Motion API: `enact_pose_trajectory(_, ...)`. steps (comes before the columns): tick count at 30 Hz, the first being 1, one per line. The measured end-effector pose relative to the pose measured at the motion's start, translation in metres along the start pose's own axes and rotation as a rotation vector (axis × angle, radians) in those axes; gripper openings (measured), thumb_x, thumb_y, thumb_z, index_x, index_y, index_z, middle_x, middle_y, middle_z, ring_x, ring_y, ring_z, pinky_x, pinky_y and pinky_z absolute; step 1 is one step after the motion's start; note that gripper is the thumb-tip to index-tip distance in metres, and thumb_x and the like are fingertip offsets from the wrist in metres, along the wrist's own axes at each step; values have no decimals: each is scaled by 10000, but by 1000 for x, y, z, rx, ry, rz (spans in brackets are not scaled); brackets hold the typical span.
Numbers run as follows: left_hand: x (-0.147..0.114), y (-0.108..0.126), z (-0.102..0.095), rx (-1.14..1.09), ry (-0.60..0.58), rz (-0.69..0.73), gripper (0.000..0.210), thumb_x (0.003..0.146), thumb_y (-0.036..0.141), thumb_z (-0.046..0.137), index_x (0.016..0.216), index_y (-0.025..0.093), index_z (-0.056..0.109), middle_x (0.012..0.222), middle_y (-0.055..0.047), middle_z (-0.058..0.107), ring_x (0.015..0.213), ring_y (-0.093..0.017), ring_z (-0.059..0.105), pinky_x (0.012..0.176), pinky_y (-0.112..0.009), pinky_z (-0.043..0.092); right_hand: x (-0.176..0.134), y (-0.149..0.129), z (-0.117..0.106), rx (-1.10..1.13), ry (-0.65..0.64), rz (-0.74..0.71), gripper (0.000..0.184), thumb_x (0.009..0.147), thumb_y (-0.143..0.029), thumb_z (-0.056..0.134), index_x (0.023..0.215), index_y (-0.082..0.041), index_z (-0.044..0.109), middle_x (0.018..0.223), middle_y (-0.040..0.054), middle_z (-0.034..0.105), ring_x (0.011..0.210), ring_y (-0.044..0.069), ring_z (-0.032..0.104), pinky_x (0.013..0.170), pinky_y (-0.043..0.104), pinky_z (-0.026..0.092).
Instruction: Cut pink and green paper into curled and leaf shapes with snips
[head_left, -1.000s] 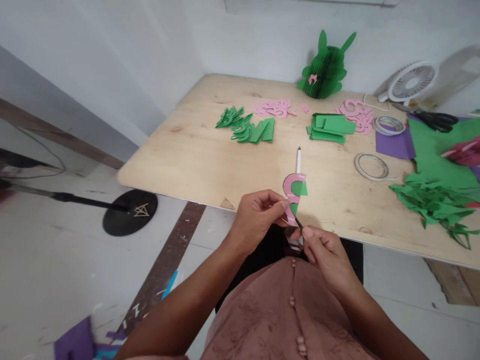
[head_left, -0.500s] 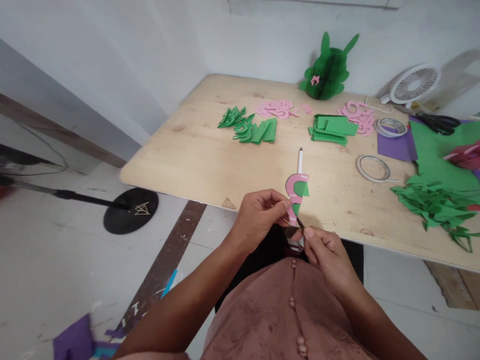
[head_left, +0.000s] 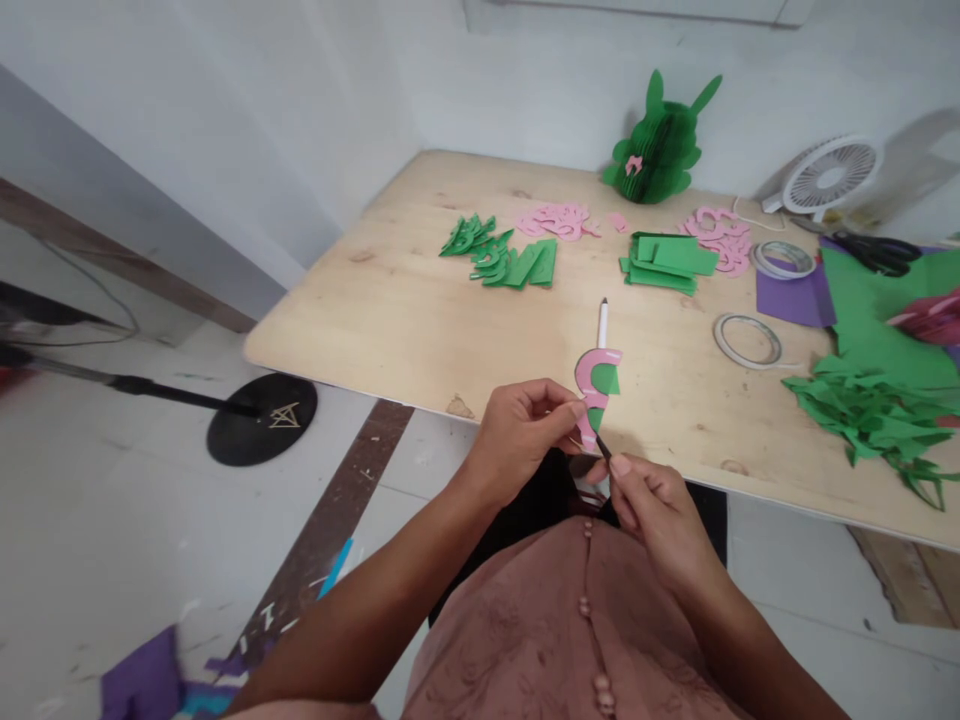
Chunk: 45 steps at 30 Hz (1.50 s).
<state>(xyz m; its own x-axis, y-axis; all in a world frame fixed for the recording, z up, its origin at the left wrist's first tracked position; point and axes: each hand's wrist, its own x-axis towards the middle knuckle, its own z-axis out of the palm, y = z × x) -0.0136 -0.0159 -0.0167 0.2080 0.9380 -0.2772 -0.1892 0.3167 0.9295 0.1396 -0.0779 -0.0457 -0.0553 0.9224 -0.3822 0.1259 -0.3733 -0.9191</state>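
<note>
My left hand (head_left: 529,432) pinches a pink curved paper cutout (head_left: 587,376) laid over a piece of green paper (head_left: 606,379) at the table's front edge. Green shows through the cutout's two curves, and small whitish strips mark the pink. My right hand (head_left: 651,500) is closed around a thin dark pen (head_left: 603,446), its tip at the lower curve of the cutout. Most of the pen is hidden by the fingers. Just beyond the cutout lies a white pen (head_left: 603,322) with a dark tip.
On the wooden table (head_left: 360,330) are green cut pieces (head_left: 480,250), pink cutouts (head_left: 559,220), green paper strips (head_left: 667,262) and tape rolls (head_left: 747,341). Green scraps (head_left: 874,410) and scissors (head_left: 877,250) are at right. Behind stand a green paper figure (head_left: 660,150) and a white fan (head_left: 832,175).
The view has shifted very slightly. Both hands keep their hold on the cutout and the pen, with hardly any visible movement.
</note>
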Motion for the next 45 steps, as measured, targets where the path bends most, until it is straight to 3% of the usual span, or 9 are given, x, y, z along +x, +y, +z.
enact_pose_trajectory(45, 1, 1, 4, -4, 6, 28, 140, 725, 237, 666, 668, 119, 618, 594, -11, 639, 535, -96, 583, 559, -212, 501, 0, 8, -3, 70, -16, -62, 412, 871, -492, 475, 776, -129, 646, 445, -84, 262, 426, 70, 195, 433, 242, 138)
